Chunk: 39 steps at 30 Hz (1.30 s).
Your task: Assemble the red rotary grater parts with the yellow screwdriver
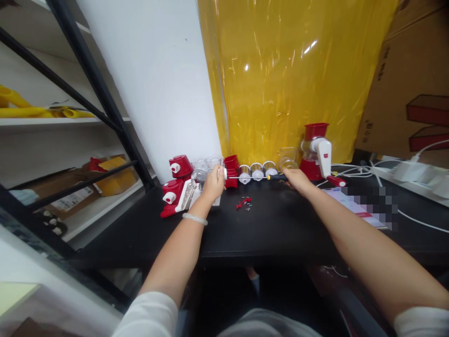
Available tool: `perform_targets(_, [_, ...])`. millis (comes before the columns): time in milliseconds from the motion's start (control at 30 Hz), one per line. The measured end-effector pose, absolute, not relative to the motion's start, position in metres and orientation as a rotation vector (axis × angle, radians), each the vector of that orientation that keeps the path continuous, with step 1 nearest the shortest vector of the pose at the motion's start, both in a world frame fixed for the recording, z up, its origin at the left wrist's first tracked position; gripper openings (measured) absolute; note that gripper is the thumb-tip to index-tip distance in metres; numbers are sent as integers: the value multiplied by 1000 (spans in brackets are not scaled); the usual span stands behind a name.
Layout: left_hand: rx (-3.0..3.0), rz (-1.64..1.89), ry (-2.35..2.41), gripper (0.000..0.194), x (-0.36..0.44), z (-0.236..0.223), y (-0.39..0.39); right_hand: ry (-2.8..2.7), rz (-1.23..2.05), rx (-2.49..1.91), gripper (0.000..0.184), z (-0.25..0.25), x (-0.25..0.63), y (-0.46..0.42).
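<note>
My right hand (293, 179) is closed around the black and yellow handle of a screwdriver (277, 177). Its long thin shaft points left, level, to a small white part (225, 172) in my left hand (214, 181). My left fingers are wrapped round that part; most of it is hidden. Just behind lies a red plastic housing (231, 164). Several metal grater drums (257, 171) stand in a row to its right. Small red pieces (247, 200) and screws (248, 208) lie on the black table (224, 234) between my arms.
Red and white grinder parts (175, 196) and clear plastic pieces (206, 164) stand at the left. An assembled red and white rotary grater (315, 154) is at the right, near a blurred sheet (358, 208), white cables and a power strip (414, 173). Shelves (63, 122) flank the left.
</note>
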<state>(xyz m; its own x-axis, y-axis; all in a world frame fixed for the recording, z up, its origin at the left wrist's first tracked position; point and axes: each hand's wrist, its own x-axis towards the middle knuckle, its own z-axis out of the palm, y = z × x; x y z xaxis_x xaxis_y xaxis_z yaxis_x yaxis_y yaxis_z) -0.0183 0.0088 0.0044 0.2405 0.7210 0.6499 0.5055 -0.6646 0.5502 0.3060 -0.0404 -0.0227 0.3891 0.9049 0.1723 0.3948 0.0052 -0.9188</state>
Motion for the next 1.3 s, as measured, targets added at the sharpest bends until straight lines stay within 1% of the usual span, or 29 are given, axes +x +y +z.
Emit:
perform_targets(200, [2019, 1304, 1185, 40, -12, 5, 12, -1319, 317, -1538, 50, -15, 306, -48])
perform_targets(400, [1677, 1145, 1222, 44, -3, 10, 3, -1328, 143, -1410, 52, -10, 304, -56])
perform_targets(467, [1606, 1073, 1217, 44, -2, 10, 2, -1301, 170, -1372, 52, -12, 305, -55])
perform_targets(533, [1591, 1045, 1213, 44, -2, 9, 2, -1245, 271, -1316, 51, -14, 305, -52])
perform_targets(667, [1771, 1147, 1233, 42, -3, 5, 4, -1095, 625, -1219, 49, -17, 304, -46])
perform_targets(767, [2022, 1241, 1233, 38, -6, 3, 5, -990, 838, -1327, 46, -17, 303, -45])
perform_targets(833, [2167, 1311, 1228, 37, -9, 1, 5, -981, 886, -1465, 53, -19, 305, -44])
perform_targets(900, [2275, 1375, 1221, 36, -12, 0, 5, -1046, 902, -1572, 59, -23, 307, -44])
perform_targets(933, [2306, 1401, 1218, 35, -14, 0, 5, -1081, 908, -1600, 58, -24, 308, -43])
perform_targets(1033, [2328, 1434, 1198, 36, -16, 0, 5, -1117, 885, -1614, 49, -27, 307, -41])
perform_targets(1167, [2255, 1366, 1195, 36, -16, -1, 8, -1117, 737, -1620, 41, -24, 305, -40])
perform_targets(1300, [2061, 1303, 1207, 40, -12, -2, 12, -1171, 557, -1593, 42, -20, 307, -42])
